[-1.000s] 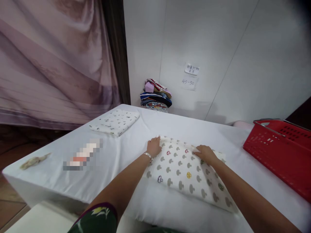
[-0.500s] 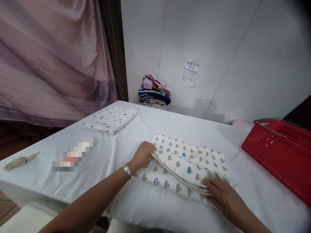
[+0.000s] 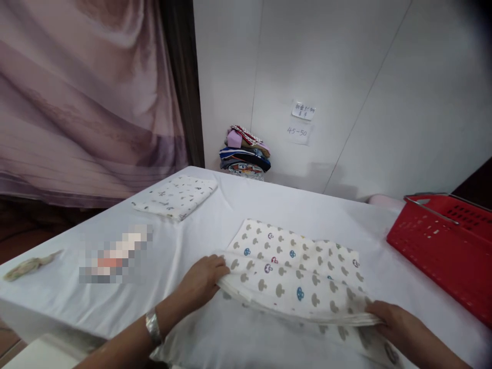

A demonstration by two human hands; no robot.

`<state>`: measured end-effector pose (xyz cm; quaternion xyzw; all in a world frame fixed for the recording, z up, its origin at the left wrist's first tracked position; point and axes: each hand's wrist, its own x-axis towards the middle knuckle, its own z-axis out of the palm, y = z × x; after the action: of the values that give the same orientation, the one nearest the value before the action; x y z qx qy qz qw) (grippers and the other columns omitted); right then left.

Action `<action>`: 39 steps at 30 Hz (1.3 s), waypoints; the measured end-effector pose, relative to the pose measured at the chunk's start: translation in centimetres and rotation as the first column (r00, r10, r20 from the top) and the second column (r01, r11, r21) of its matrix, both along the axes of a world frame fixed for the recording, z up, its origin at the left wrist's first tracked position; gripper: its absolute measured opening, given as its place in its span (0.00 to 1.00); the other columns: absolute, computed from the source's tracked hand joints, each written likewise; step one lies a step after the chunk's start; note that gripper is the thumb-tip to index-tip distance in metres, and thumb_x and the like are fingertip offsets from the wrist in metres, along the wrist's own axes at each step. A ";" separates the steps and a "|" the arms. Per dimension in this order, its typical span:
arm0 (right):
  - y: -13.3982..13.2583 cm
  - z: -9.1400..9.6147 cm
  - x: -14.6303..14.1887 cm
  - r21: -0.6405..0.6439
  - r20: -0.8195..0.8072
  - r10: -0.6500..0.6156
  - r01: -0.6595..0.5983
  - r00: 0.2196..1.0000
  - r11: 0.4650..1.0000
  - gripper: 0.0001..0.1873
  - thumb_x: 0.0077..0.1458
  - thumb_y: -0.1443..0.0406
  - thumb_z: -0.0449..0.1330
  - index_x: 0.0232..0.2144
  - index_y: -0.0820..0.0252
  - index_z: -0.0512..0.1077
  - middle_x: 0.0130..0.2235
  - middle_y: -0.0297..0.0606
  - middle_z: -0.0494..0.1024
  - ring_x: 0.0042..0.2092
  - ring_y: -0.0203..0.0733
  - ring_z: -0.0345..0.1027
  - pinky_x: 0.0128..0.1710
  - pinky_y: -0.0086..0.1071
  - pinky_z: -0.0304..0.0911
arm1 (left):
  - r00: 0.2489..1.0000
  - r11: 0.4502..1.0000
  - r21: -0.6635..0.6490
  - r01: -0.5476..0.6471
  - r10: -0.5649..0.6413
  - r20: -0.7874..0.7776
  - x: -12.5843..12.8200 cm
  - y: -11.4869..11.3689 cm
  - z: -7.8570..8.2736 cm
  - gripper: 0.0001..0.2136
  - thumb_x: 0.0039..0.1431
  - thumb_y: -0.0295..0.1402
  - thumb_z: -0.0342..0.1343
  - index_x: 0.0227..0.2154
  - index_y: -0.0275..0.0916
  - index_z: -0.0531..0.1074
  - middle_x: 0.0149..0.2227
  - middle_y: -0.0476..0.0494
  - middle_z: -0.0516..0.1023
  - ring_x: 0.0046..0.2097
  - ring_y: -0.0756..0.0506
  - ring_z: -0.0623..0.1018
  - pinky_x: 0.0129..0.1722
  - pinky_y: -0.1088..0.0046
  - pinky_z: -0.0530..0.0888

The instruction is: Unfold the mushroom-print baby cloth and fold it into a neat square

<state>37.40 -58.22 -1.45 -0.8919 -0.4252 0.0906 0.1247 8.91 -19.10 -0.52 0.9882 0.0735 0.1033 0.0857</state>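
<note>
A white cloth printed with grey, blue and purple mushrooms lies in folded layers near the table's front edge. My left hand, with a silver band on its wrist, pinches the left end of the cloth's layered near edge. At the right end of that same edge, my right hand grips the layers between thumb and fingers. The edge sags slightly between the hands. Part of the cloth's lower layer shows beneath it and reaches the table's front. My right fingertips are partly hidden by the fabric.
A folded white cloth with small leaf-like prints lies at the far left of the white-covered table. A red basket stands at right. Left are a blurred-out item and a beige bundle. Stacked fabrics sit by the wall.
The cloth's layered edge has come nearer to me and spread out wider. My left hand has moved left and down, my right hand right and down, now gripping the edge's right end.
</note>
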 end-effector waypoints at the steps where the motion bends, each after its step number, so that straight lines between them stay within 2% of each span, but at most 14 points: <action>1: 1.0 0.7 0.7 0.010 -0.113 0.006 -0.005 0.994 1.000 0.05 0.41 0.67 0.59 0.18 0.55 0.73 0.24 0.31 0.77 0.27 0.37 0.70 0.25 0.25 0.62 | 0.999 0.999 0.027 -0.032 0.033 -0.027 1.3 0.7 0.9 0.09 0.51 0.23 0.50 0.29 0.41 0.72 0.33 0.45 0.74 0.37 0.45 0.72 0.34 0.71 0.66; 3: 3.6 3.4 3.0 0.050 -0.282 0.009 0.005 0.959 0.999 0.07 0.38 0.65 0.62 0.13 0.58 0.71 0.19 0.33 0.74 0.21 0.37 0.66 0.19 0.25 0.57 | 0.989 0.987 0.084 -0.140 0.143 -0.041 4.8 2.4 4.0 0.07 0.52 0.25 0.51 0.30 0.40 0.73 0.34 0.44 0.75 0.38 0.44 0.73 0.32 0.73 0.66; 5: 6.5 8.2 6.2 0.190 -0.211 -0.088 0.129 0.974 0.973 0.10 0.35 0.62 0.63 0.10 0.60 0.69 0.12 0.31 0.68 0.14 0.32 0.58 0.15 0.26 0.52 | 0.944 0.937 0.119 -0.328 0.329 0.017 9.0 4.2 9.0 0.06 0.52 0.26 0.52 0.28 0.40 0.73 0.33 0.44 0.76 0.37 0.45 0.73 0.32 0.74 0.66; 9: 9.3 21.4 11.9 0.521 0.056 -0.303 0.231 0.952 0.822 0.16 0.49 0.57 0.52 0.30 0.60 0.76 0.22 0.35 0.75 0.20 0.30 0.63 0.23 0.29 0.54 | 0.875 0.883 0.135 -0.449 0.405 0.264 15.8 6.6 22.4 0.10 0.57 0.31 0.49 0.37 0.36 0.74 0.37 0.40 0.75 0.41 0.44 0.73 0.38 0.71 0.65; 12: 8.8 29.0 12.1 0.749 0.243 -0.473 0.146 0.847 0.646 0.21 0.51 0.53 0.51 0.43 0.52 0.73 0.29 0.36 0.77 0.32 0.39 0.70 0.29 0.34 0.56 | 0.704 0.843 0.059 -0.535 0.406 0.583 17.0 7.1 31.2 0.14 0.61 0.33 0.45 0.44 0.35 0.71 0.43 0.40 0.73 0.46 0.43 0.70 0.43 0.67 0.63; 14: 8.1 31.3 10.3 0.827 0.360 -0.433 -0.068 0.827 0.558 0.23 0.53 0.51 0.49 0.46 0.52 0.71 0.38 0.38 0.77 0.38 0.44 0.70 0.32 0.38 0.59 | 0.582 0.841 -0.009 -0.542 0.383 0.718 16.2 6.9 34.5 0.15 0.61 0.34 0.44 0.44 0.37 0.72 0.43 0.41 0.74 0.46 0.43 0.70 0.44 0.66 0.63; 16: 7.6 31.3 8.0 0.845 0.426 -0.391 -0.203 0.816 0.495 0.23 0.55 0.52 0.49 0.47 0.54 0.70 0.42 0.42 0.75 0.41 0.46 0.70 0.34 0.41 0.63 | 0.543 0.869 -0.036 -0.494 0.340 0.767 14.7 6.6 35.1 0.14 0.60 0.34 0.45 0.43 0.39 0.73 0.42 0.43 0.75 0.45 0.44 0.70 0.44 0.68 0.63; 18: 7.2 29.2 6.4 0.840 0.426 -0.393 -0.195 0.815 0.506 0.20 0.56 0.55 0.49 0.48 0.51 0.69 0.43 0.43 0.75 0.40 0.46 0.69 0.38 0.43 0.65 | 0.568 0.905 -0.026 -0.424 0.288 0.771 13.0 6.5 33.2 0.14 0.58 0.31 0.45 0.42 0.39 0.73 0.42 0.44 0.75 0.44 0.44 0.71 0.43 0.70 0.64; 20: 6.8 25.4 6.0 0.806 0.382 -0.391 -0.095 0.837 0.585 0.19 0.54 0.58 0.50 0.47 0.47 0.69 0.39 0.40 0.76 0.39 0.46 0.70 0.41 0.43 0.65 | 0.632 0.923 0.006 -0.384 0.257 0.731 11.1 6.6 28.9 0.15 0.54 0.27 0.47 0.42 0.39 0.73 0.42 0.45 0.76 0.44 0.44 0.72 0.43 0.71 0.65; 25: 6.5 9.8 6.7 0.674 0.145 -0.100 -0.024 0.984 0.738 0.16 0.44 0.59 0.55 0.36 0.53 0.75 0.42 0.39 0.77 0.45 0.50 0.70 0.47 0.43 0.66 | 0.908 0.953 0.045 -0.299 0.269 0.322 5.9 6.9 12.8 0.16 0.52 0.29 0.48 0.42 0.47 0.73 0.47 0.51 0.75 0.46 0.45 0.74 0.43 0.71 0.68; 28: 6.7 0.4 5.0 0.539 -0.071 -0.004 0.042 0.997 0.841 0.16 0.42 0.58 0.53 0.32 0.55 0.77 0.40 0.41 0.79 0.44 0.50 0.71 0.48 0.44 0.65 | 0.970 0.971 0.001 -0.240 0.240 0.030 2.8 6.2 3.8 0.17 0.53 0.26 0.45 0.40 0.47 0.74 0.45 0.50 0.76 0.44 0.45 0.75 0.41 0.71 0.70; 30: 6.6 -3.5 3.2 0.466 -0.196 -0.006 0.098 0.981 0.879 0.16 0.39 0.59 0.54 0.28 0.55 0.77 0.38 0.41 0.79 0.43 0.50 0.72 0.49 0.44 0.64 | 0.971 0.973 -0.028 -0.230 0.227 -0.077 1.2 5.5 -0.2 0.19 0.50 0.23 0.45 0.40 0.47 0.75 0.47 0.50 0.75 0.46 0.45 0.74 0.43 0.70 0.70; 35: 5.0 -4.7 0.8 0.417 -0.603 -0.092 0.412 0.792 0.810 0.23 0.39 0.60 0.57 0.40 0.58 0.76 0.37 0.38 0.79 0.41 0.49 0.72 0.43 0.39 0.67 | 0.948 0.940 -0.125 -0.319 0.318 -0.028 -1.0 4.2 -2.9 0.24 0.48 0.18 0.43 0.45 0.45 0.72 0.53 0.50 0.71 0.52 0.45 0.70 0.49 0.66 0.69; 39: 4.3 -3.7 0.8 0.373 -0.784 -0.188 0.692 0.591 0.618 0.25 0.40 0.55 0.62 0.43 0.58 0.72 0.34 0.36 0.77 0.35 0.44 0.72 0.32 0.33 0.68 | 0.922 0.919 -0.098 -0.382 0.386 0.029 -0.6 3.3 -2.4 0.23 0.47 0.19 0.44 0.46 0.38 0.72 0.53 0.43 0.70 0.55 0.42 0.67 0.53 0.60 0.66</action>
<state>38.18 -53.96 -5.17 -0.7711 -0.0968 0.2194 0.5899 8.31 -15.78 -2.95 0.9470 0.2683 0.1381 0.1101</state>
